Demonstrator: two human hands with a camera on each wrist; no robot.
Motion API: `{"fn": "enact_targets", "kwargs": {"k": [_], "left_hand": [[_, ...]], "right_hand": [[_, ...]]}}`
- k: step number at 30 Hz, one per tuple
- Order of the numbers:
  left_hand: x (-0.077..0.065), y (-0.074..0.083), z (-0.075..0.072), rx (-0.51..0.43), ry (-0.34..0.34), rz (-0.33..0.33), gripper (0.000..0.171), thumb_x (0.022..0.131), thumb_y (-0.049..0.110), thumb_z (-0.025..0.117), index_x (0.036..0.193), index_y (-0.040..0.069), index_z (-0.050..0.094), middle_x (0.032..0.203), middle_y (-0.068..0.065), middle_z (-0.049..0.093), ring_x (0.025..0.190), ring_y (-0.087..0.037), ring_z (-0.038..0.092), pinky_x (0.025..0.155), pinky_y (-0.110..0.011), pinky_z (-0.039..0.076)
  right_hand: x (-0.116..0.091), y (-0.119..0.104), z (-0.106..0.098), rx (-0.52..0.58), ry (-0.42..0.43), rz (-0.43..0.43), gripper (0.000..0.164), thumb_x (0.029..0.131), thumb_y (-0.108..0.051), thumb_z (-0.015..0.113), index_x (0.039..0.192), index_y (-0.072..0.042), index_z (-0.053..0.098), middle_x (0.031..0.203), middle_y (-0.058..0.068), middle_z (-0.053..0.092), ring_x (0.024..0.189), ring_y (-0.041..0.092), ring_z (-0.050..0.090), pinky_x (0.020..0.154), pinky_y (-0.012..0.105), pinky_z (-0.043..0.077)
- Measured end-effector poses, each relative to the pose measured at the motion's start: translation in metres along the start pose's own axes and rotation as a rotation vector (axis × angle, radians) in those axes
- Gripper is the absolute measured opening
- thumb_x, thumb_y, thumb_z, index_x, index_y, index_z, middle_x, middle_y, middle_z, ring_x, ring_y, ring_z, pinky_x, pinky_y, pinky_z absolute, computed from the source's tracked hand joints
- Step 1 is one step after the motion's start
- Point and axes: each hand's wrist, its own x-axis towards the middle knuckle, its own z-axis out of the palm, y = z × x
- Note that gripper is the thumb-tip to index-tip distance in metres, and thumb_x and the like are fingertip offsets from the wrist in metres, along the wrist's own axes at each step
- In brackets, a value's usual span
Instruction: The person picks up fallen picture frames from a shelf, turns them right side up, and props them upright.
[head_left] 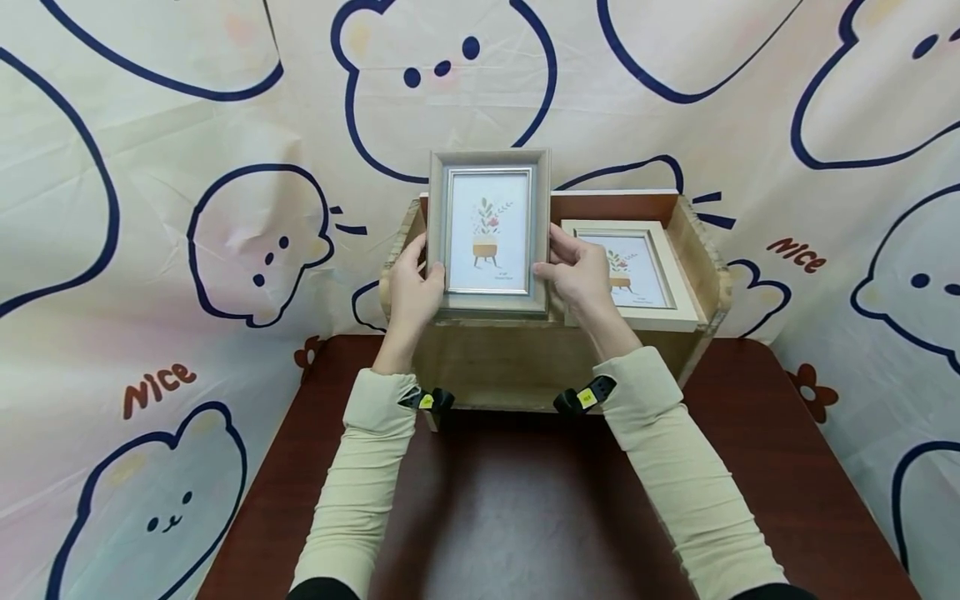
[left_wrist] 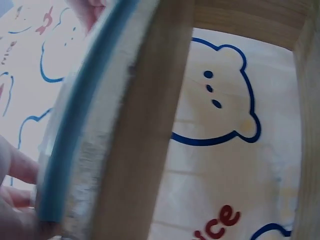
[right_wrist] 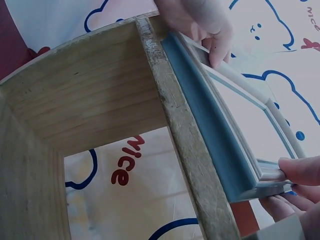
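A grey picture frame (head_left: 489, 229) with a potted-plant print stands upright over the left part of a wooden shelf unit (head_left: 510, 367). My left hand (head_left: 412, 283) grips its left side low down, while the right hand (head_left: 581, 271) pinches its right side, thumb on the front. In the right wrist view the frame's blue-grey side (right_wrist: 210, 135) lies along the unit's wooden edge (right_wrist: 185, 130). A cream picture frame (head_left: 637, 271) with a similar print leans on the shelf to the right, partly behind my right hand. The grey frame's back is hidden.
The wooden unit has raised side walls (head_left: 697, 254) and a reddish-brown strip (head_left: 615, 204) at the back. It stands at the far end of a dark red-brown table (head_left: 525, 517). A cloth printed with cartoon bears (head_left: 285, 250) hangs behind and around.
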Motion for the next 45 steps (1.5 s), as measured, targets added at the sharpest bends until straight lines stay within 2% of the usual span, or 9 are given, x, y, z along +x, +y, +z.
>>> {"fn": "enact_targets", "kwargs": {"k": [4, 7, 11, 14, 20, 27, 32, 37, 45], "left_hand": [[0.001, 0.007, -0.006, 0.112, -0.037, -0.055, 0.045, 0.086, 0.001, 0.051, 0.131, 0.000, 0.046, 0.124, -0.019, 0.053, 0.111, -0.026, 0.053, 0.090, -0.035, 0.045], [0.003, 0.011, -0.010, 0.137, -0.045, -0.068, 0.047, 0.084, 0.001, 0.055, 0.130, 0.000, 0.048, 0.122, -0.019, 0.054, 0.105, -0.027, 0.057, 0.086, -0.036, 0.048], [0.005, 0.012, -0.012, 0.010, -0.049, -0.069, 0.047, 0.081, -0.007, 0.056, 0.127, -0.005, 0.048, 0.124, -0.021, 0.052, 0.104, -0.028, 0.057, 0.085, -0.036, 0.047], [0.005, 0.012, -0.013, -0.064, -0.040, -0.080, 0.048, 0.079, -0.011, 0.057, 0.126, -0.004, 0.049, 0.123, -0.021, 0.053, 0.102, -0.028, 0.058, 0.085, -0.035, 0.047], [0.004, 0.015, -0.011, -0.141, -0.005, -0.090, 0.051, 0.076, -0.014, 0.061, 0.124, 0.001, 0.053, 0.115, -0.021, 0.057, 0.101, -0.027, 0.060, 0.084, -0.034, 0.048], [0.004, 0.013, -0.007, -0.217, 0.060, -0.066, 0.051, 0.073, -0.018, 0.062, 0.121, -0.003, 0.053, 0.115, -0.022, 0.056, 0.102, -0.027, 0.059, 0.084, -0.031, 0.048], [0.003, 0.009, -0.005, -0.246, 0.094, -0.045, 0.051, 0.073, -0.018, 0.062, 0.121, -0.003, 0.053, 0.117, -0.021, 0.056, 0.104, -0.026, 0.058, 0.084, -0.030, 0.048], [0.002, 0.008, -0.005, -0.276, 0.121, -0.023, 0.050, 0.073, -0.019, 0.061, 0.120, -0.003, 0.054, 0.117, -0.022, 0.055, 0.105, -0.027, 0.057, 0.084, -0.031, 0.048], [-0.010, 0.029, -0.006, -0.256, 0.163, 0.018, 0.048, 0.074, -0.019, 0.060, 0.119, -0.007, 0.053, 0.115, -0.027, 0.055, 0.104, -0.031, 0.057, 0.084, -0.031, 0.048]], "right_hand": [[-0.001, -0.001, -0.002, -0.011, 0.001, -0.005, 0.064, 0.076, 0.014, 0.063, 0.133, -0.010, 0.046, 0.133, 0.008, 0.047, 0.119, 0.015, 0.047, 0.091, 0.024, 0.042], [-0.002, -0.002, -0.004, -0.033, 0.002, -0.011, 0.064, 0.076, 0.014, 0.064, 0.132, -0.011, 0.046, 0.132, 0.007, 0.047, 0.118, 0.014, 0.047, 0.091, 0.023, 0.041], [-0.003, -0.003, -0.005, -0.059, 0.004, -0.032, 0.065, 0.075, 0.013, 0.064, 0.132, -0.012, 0.047, 0.133, 0.005, 0.047, 0.118, 0.013, 0.048, 0.091, 0.022, 0.042], [-0.004, -0.004, -0.007, -0.080, 0.004, -0.054, 0.065, 0.075, 0.013, 0.065, 0.132, -0.014, 0.047, 0.132, 0.004, 0.048, 0.116, 0.015, 0.050, 0.090, 0.024, 0.043], [-0.006, -0.008, -0.010, -0.086, 0.018, -0.086, 0.065, 0.075, 0.013, 0.065, 0.131, -0.015, 0.049, 0.130, 0.004, 0.051, 0.112, 0.017, 0.054, 0.091, 0.030, 0.043], [-0.005, -0.011, -0.011, -0.109, 0.025, -0.123, 0.068, 0.074, 0.016, 0.064, 0.133, -0.015, 0.047, 0.127, 0.007, 0.053, 0.112, 0.018, 0.053, 0.090, 0.031, 0.044], [-0.003, -0.016, -0.010, -0.158, 0.017, -0.115, 0.068, 0.074, 0.014, 0.065, 0.134, -0.013, 0.046, 0.127, 0.010, 0.053, 0.112, 0.018, 0.054, 0.089, 0.028, 0.045], [0.000, -0.026, -0.012, -0.234, -0.011, -0.082, 0.061, 0.077, 0.008, 0.065, 0.133, -0.007, 0.046, 0.125, 0.013, 0.054, 0.112, 0.019, 0.054, 0.091, 0.029, 0.044], [0.007, -0.040, -0.014, -0.310, -0.060, -0.074, 0.049, 0.080, 0.003, 0.065, 0.127, -0.003, 0.053, 0.118, 0.014, 0.059, 0.109, 0.020, 0.056, 0.091, 0.032, 0.044]]}}
